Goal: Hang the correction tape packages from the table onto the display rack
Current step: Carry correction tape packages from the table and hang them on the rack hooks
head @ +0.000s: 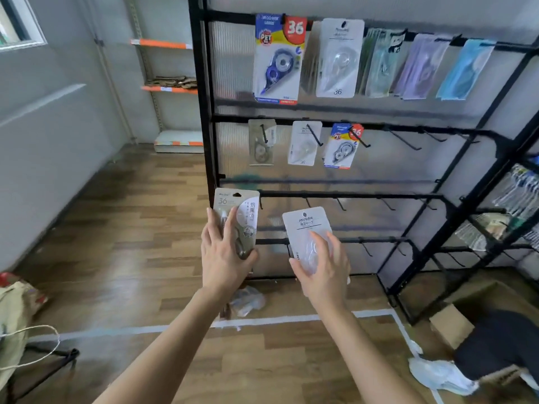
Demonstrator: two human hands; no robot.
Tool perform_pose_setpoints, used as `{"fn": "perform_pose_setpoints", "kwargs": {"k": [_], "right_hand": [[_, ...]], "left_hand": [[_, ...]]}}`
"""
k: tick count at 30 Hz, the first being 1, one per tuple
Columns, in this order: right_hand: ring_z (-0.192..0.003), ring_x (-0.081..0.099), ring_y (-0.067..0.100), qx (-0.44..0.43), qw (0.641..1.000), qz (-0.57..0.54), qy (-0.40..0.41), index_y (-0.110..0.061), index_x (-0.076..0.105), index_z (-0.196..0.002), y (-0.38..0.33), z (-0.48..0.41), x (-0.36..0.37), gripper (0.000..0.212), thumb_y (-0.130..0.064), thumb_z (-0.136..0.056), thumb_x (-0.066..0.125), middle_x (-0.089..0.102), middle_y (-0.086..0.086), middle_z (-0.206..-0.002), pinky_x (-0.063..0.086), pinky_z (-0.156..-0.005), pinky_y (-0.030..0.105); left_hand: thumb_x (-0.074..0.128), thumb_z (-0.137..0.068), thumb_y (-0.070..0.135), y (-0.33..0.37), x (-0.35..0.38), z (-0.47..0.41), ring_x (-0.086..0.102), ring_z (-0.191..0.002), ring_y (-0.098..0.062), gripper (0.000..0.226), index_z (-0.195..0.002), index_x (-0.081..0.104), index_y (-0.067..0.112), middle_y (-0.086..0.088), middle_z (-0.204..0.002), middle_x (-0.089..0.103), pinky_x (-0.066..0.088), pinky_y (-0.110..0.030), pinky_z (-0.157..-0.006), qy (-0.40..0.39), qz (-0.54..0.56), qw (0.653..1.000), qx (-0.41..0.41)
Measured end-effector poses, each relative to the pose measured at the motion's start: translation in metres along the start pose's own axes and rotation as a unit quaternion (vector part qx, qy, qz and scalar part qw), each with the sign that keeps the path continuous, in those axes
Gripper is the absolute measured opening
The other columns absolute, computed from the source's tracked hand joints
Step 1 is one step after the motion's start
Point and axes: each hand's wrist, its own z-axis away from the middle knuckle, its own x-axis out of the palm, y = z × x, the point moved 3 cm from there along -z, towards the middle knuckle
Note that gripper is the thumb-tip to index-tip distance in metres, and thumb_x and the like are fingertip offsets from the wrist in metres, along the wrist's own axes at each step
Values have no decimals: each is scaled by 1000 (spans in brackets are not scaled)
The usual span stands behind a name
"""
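Close in front of the display rack (201,112), near its left post, the person holds one correction tape package in each hand, and the desk they came from is out of view. The left hand (226,252) grips a grey package (242,211), fingers spread across its face, with the hang hole uppermost and level with the third rail. The right hand (323,263) holds a white package (306,225) the same way, tilted a little, just below that rail.

Both packages look carried and ready to hang, so the step in hand is probably choosing hooks. On the second rail, toward its left end, a hung grey pack (261,144) and a hung white pack (304,144) appear to match the two being held, with a blue pack (339,147) beside them. Bare hooks (405,141) stand further right on that rail, and more hooks (339,204) line the third rail.

The next move likely calls for raising one package, squaring its hole to a hook tip and sliding it back. The holes are small and each hand covers the blister, so a shift of grip toward the lower edge may help.
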Motion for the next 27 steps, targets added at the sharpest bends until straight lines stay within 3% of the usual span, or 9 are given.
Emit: {"fn": "perform_pose_setpoints", "kwargs": {"k": [10,19,24,27], "right_hand": [[-104,56,42,-48,997,-62,-19,-2,63,-115,81,-107,38,59,-21,-64,86,55,23,-115,47,-86,49],[-105,55,44,-48,996,-74,-9,0,63,-116,101,-170,73,63,-21,-62,88,55,25,-114,48,-85,53],[-111,52,40,-42,995,-82,23,-3,61,-119,99,-204,84,60,-44,-76,64,53,21,-119,47,-90,52],[-115,49,36,-40,995,-85,32,-5,59,-122,97,-214,91,62,-49,-78,59,50,19,-123,44,-91,49]], "left_hand": [[73,-74,30,45,70,-82,15,-139,-37,90,-149,23,25,-22,-156,4,21,-47,-111,46,-31,997,-52],[70,-77,37,39,101,-150,9,-141,-31,93,-147,11,40,-18,-157,-4,20,-45,-113,36,-61,997,-42],[71,-76,35,31,114,-175,11,-140,-32,96,-144,5,46,-18,-157,-2,24,-48,-110,48,-54,997,-25],[72,-75,37,23,120,-179,11,-139,-32,97,-145,5,46,-19,-157,-3,23,-49,-110,50,-54,997,-15]]}}
